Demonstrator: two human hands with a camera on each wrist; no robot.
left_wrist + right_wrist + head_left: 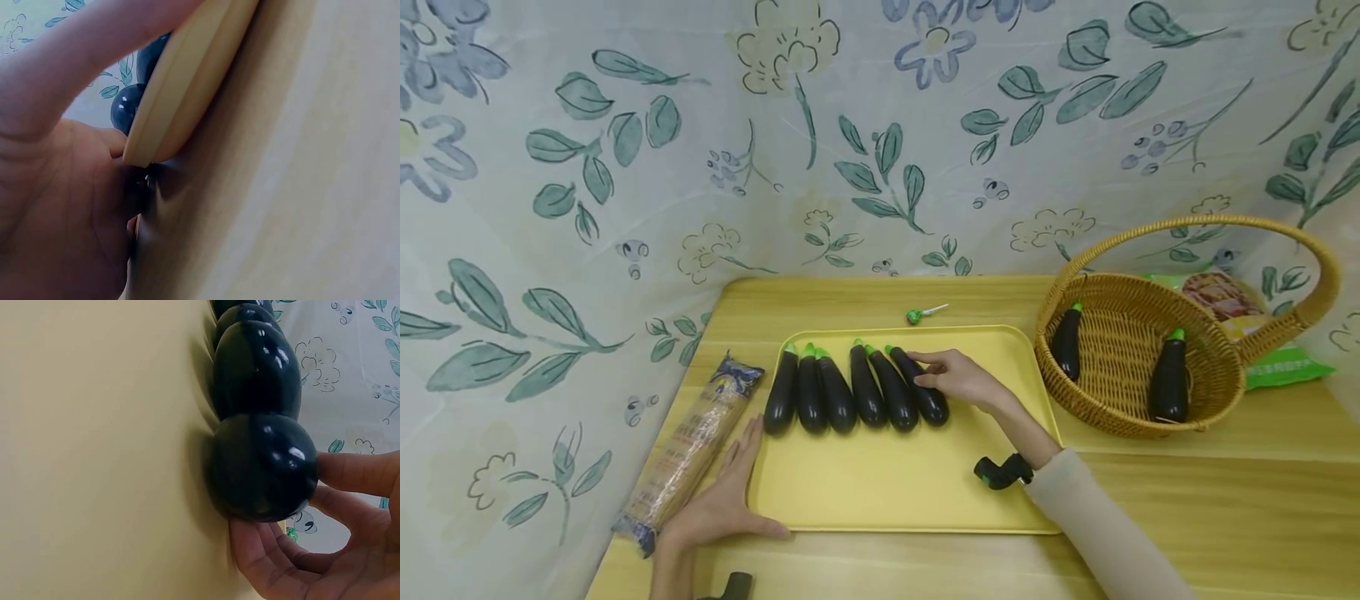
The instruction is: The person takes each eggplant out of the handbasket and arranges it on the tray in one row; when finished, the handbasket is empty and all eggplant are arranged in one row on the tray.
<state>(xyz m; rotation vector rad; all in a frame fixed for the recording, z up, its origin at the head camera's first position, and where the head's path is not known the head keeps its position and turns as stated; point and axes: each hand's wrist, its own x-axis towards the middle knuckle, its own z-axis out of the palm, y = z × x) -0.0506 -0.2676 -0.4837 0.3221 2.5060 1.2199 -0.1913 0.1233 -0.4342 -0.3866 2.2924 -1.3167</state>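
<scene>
Several dark eggplants [827,392] with bright green stem ends lie side by side on a yellow tray [887,492]. My right hand [958,377] holds the rightmost eggplant [934,406] near its upper half. In the right wrist view, the thumb and fingers curl around that eggplant [262,469], low over the tray's surface. At the tray's front left corner, my left hand [718,500] is spread, fingers along the left side and thumb at the front edge. The left wrist view has the tray's rim [181,87] against this hand [62,212].
Right of the tray stands a wicker basket [1120,333] with a tall handle and two eggplants inside. A green food bag [1288,367] lies behind it. Along the left table edge lies a long clear packet [696,446]. A green lollipop [914,317] is behind the tray, before a floral curtain [880,100].
</scene>
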